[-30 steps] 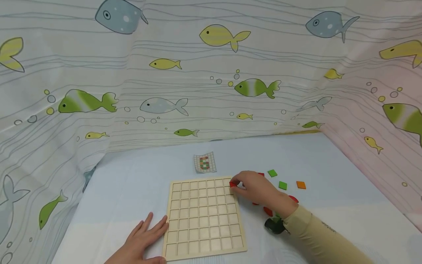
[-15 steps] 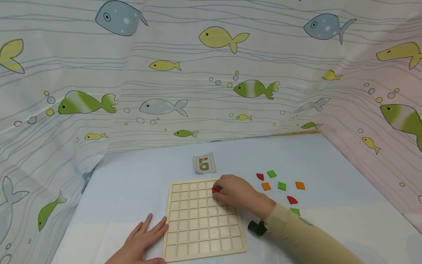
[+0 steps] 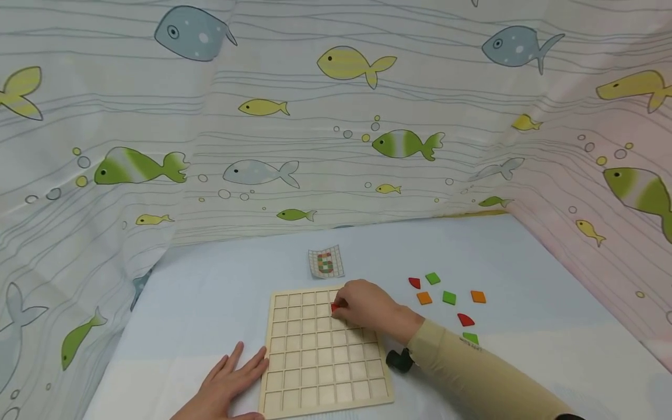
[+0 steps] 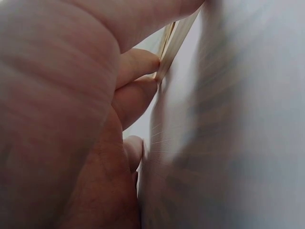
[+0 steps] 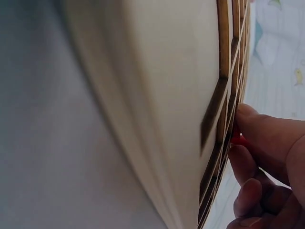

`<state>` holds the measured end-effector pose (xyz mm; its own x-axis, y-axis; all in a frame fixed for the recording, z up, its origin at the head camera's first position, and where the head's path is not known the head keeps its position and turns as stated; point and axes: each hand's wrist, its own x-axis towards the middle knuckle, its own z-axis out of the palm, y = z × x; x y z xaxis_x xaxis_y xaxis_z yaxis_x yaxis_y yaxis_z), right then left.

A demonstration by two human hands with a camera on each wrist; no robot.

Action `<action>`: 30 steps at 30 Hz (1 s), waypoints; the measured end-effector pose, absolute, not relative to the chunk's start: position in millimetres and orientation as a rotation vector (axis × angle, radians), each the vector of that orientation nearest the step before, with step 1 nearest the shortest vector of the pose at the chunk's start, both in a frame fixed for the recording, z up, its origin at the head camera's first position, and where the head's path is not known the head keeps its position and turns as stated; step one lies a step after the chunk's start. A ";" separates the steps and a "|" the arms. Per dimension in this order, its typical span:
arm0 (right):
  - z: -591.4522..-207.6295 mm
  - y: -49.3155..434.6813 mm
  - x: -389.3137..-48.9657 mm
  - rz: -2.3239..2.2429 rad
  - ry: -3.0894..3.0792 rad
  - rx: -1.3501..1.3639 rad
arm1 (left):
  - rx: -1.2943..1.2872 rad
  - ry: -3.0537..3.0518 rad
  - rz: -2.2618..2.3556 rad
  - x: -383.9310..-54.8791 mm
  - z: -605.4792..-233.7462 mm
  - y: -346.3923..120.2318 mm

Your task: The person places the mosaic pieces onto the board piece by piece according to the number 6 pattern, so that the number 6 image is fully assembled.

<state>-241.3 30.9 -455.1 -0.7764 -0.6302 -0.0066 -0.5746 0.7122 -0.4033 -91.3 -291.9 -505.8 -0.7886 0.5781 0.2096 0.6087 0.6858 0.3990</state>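
Note:
A pale wooden grid board point(image 3: 310, 356) lies on the table. Over its upper right part, my right hand point(image 3: 364, 303) pinches a small red tile point(image 3: 334, 307) between thumb and fingers. In the right wrist view the red tile point(image 5: 238, 140) shows only as a sliver between the fingertips, right at the grid's ribs. My left hand point(image 3: 223, 382) lies with fingers spread on the table, fingertips at the board's left edge. The left wrist view shows those fingers point(image 4: 138, 64) against the board's side point(image 4: 178, 40).
Right of the board lie loose tiles: red quarter-rounds point(image 3: 465, 319), orange squares point(image 3: 478, 297) and several green squares point(image 3: 448, 298). Behind the board is a small paper pattern card point(image 3: 326, 262). A dark wrist camera point(image 3: 400, 361) hangs under the right wrist. Fish-print curtains enclose the table.
My right hand has moved left from the board's right edge to over its upper cells, carrying the red tile. The loose tiles it covered now show. The left hand stays in place.

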 end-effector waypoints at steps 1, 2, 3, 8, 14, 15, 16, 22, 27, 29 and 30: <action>-455.0 30.5 -242.1 -0.590 2.771 -0.973 | -0.998 -2.814 -0.692 -91.4 -505.9 -292.3; -455.2 29.9 -242.9 -0.597 2.770 -0.965 | -1.003 -2.800 -0.674 -91.6 -506.2 -292.6; -455.5 29.4 -243.3 -0.601 2.768 -0.959 | -1.003 -2.799 -0.682 -91.3 -506.1 -292.7; -456.5 28.2 -243.4 -0.624 2.732 -0.967 | -1.006 -2.780 -0.669 -89.9 -505.8 -292.8; -451.9 31.3 -242.3 -0.610 2.658 -0.945 | -0.992 -2.815 -0.671 -90.4 -503.9 -293.2; -450.9 32.2 -241.8 -0.611 2.651 -0.937 | -0.989 -2.821 -0.675 -90.6 -503.9 -293.2; -449.9 33.3 -240.9 -0.614 2.645 -0.936 | -0.988 -2.818 -0.679 -90.9 -504.0 -293.2; -449.4 44.3 -233.9 -0.698 2.611 -0.966 | -1.007 -2.795 -0.721 -91.9 -505.9 -293.5; -446.6 64.6 -224.4 -0.789 2.625 -0.968 | -1.006 -2.777 -0.707 -91.7 -508.3 -292.5; -444.7 75.7 -220.5 -0.820 2.645 -0.940 | -0.994 -2.776 -0.702 -91.2 -508.9 -291.9; -444.6 82.0 -219.0 -0.830 2.658 -0.925 | -0.985 -2.775 -0.697 -90.8 -509.2 -291.7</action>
<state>-219.0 82.0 -444.6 -0.7819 -0.6234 -0.0106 -0.5066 0.6452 -0.5719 -90.8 -291.7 -509.2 -0.7822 0.5681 0.2556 0.6215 0.6831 0.3837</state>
